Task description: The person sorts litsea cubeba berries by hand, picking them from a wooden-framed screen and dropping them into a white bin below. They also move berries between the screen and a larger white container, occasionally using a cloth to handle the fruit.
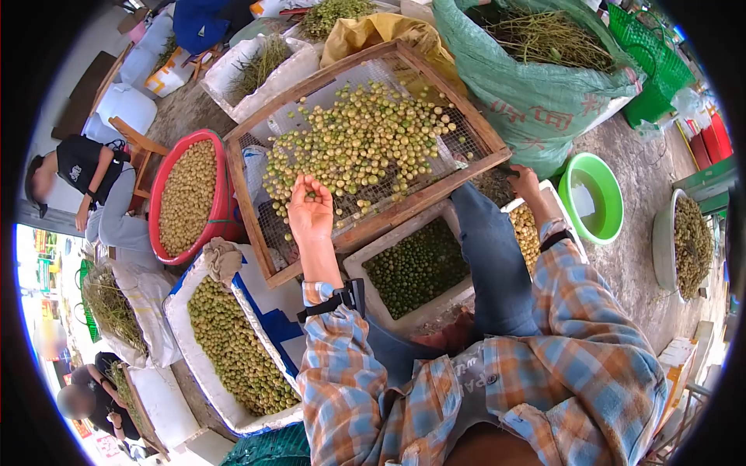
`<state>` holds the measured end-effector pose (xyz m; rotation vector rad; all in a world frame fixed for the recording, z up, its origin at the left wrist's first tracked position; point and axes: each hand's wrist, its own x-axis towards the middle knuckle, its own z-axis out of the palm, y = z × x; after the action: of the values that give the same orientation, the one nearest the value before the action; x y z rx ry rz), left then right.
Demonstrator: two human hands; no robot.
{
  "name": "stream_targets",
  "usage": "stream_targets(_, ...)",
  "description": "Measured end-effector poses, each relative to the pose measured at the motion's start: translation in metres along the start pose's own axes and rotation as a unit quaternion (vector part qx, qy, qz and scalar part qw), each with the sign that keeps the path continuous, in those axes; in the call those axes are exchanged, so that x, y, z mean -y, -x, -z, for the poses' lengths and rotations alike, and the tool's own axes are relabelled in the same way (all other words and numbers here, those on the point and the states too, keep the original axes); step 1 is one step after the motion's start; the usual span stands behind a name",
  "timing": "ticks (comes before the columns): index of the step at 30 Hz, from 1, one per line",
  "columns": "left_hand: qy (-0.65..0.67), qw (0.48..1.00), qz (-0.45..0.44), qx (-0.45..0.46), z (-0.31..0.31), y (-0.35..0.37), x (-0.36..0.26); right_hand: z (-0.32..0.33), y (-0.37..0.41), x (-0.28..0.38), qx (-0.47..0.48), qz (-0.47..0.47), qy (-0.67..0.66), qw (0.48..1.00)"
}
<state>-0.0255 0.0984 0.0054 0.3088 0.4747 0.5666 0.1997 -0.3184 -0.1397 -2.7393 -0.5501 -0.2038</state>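
In the head view, the left hand (312, 208) is at the near edge of the fruit (373, 136) on the sieve (435, 192), its grip half-curled; whether it pinches one I cannot tell. The pile spreads just beyond. The right hand (526, 182) is by the sieve's corner, its grip unclear.

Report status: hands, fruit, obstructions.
Left hand at the fruit, fingers curled. Right hand near wooden frame, right corner. Fruit spread across mesh. Knee close to near edge.
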Motion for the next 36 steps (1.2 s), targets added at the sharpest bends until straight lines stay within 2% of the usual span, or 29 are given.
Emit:
stream_targets(1, -0.001, 1.0, -0.008, -0.008, 0.001, 0.002, 0.0, 0.011, -0.011, 0.012, 0.043, -0.15, -0.085, 0.984)
stream_targets(3, 0.015, 1.0, 0.002, 0.027, 0.005, 0.001, -0.006, 0.053, -0.014, 0.044, 0.042, -0.226, -0.252, 0.94)
stream_targets(4, 0.015, 1.0, 0.001, 0.026, 0.004, 0.002, -0.007, 0.08, -0.015, 0.066, 0.03, -0.229, -0.253, 0.94)
stream_targets(5, 0.012, 1.0, 0.001, 0.026, 0.0, 0.007, -0.009, 0.095, -0.015, 0.071, 0.004, -0.134, -0.237, 0.962)
stream_targets(7, 0.011, 1.0, 0.003, 0.024, -0.003, 0.007, -0.006, 0.129, -0.014, 0.125, -0.017, -0.026, -0.299, 0.954)
stream_targets(9, 0.014, 0.997, 0.03, 0.074, -0.004, 0.008, 0.001, 0.133, -0.022, 0.169, 0.114, 0.111, -0.328, 0.931)
stream_targets(11, -0.006, 0.998, 0.04, 0.055, -0.008, 0.01, 0.01, 0.1, -0.042, 0.19, 0.218, 0.265, -0.215, 0.914)
stream_targets(12, -0.014, 0.998, 0.041, 0.046, -0.008, 0.011, 0.014, 0.09, -0.049, 0.201, 0.216, 0.269, -0.216, 0.913)
stream_targets(14, -0.019, 0.998, 0.042, 0.035, -0.009, 0.012, 0.015, 0.078, -0.057, 0.225, 0.305, 0.307, -0.069, 0.899)
stream_targets(15, -0.021, 0.999, 0.038, 0.032, -0.008, 0.012, 0.014, 0.079, -0.059, 0.233, 0.307, 0.311, -0.072, 0.897)
stream_targets(17, -0.036, 0.999, 0.037, 0.011, -0.007, 0.012, 0.013, 0.084, -0.061, 0.241, 0.378, 0.254, -0.02, 0.89)
stream_targets(19, -0.036, 0.998, 0.039, 0.018, -0.007, 0.013, 0.015, 0.074, -0.069, 0.227, 0.355, 0.279, -0.045, 0.891)
stream_targets(21, -0.036, 0.997, 0.05, 0.043, -0.005, 0.013, 0.02, 0.081, -0.073, 0.227, 0.359, 0.213, -0.04, 0.908)
stream_targets(23, -0.034, 0.997, 0.051, 0.046, -0.006, 0.013, 0.024, 0.084, -0.071, 0.233, 0.339, 0.204, -0.043, 0.917)
stream_targets(25, -0.041, 0.997, 0.058, 0.031, -0.009, 0.014, 0.027, 0.081, -0.062, 0.246, 0.4, 0.274, -0.222, 0.846)
stream_targets(26, -0.039, 0.997, 0.06, 0.024, -0.01, 0.014, 0.028, 0.077, -0.058, 0.255, 0.407, 0.319, -0.234, 0.823)
stream_targets(27, -0.04, 0.997, 0.059, 0.022, -0.011, 0.014, 0.028, 0.075, -0.057, 0.262, 0.408, 0.32, -0.235, 0.823)
stream_targets(29, -0.045, 0.997, 0.054, 0.029, -0.011, 0.013, 0.028, 0.071, -0.057, 0.274, 0.397, 0.43, -0.076, 0.807)
stream_targets(30, -0.045, 0.997, 0.051, 0.028, -0.011, 0.013, 0.028, 0.072, -0.058, 0.279, 0.404, 0.435, -0.046, 0.803)
stream_targets(34, -0.051, 0.997, 0.051, 0.029, -0.011, 0.014, 0.025, 0.065, -0.059, 0.281, 0.399, 0.471, -0.006, 0.786)
stream_targets(36, -0.04, 0.997, 0.052, 0.038, -0.01, 0.014, 0.026, 0.061, -0.057, 0.28, 0.361, 0.512, 0.022, 0.779)
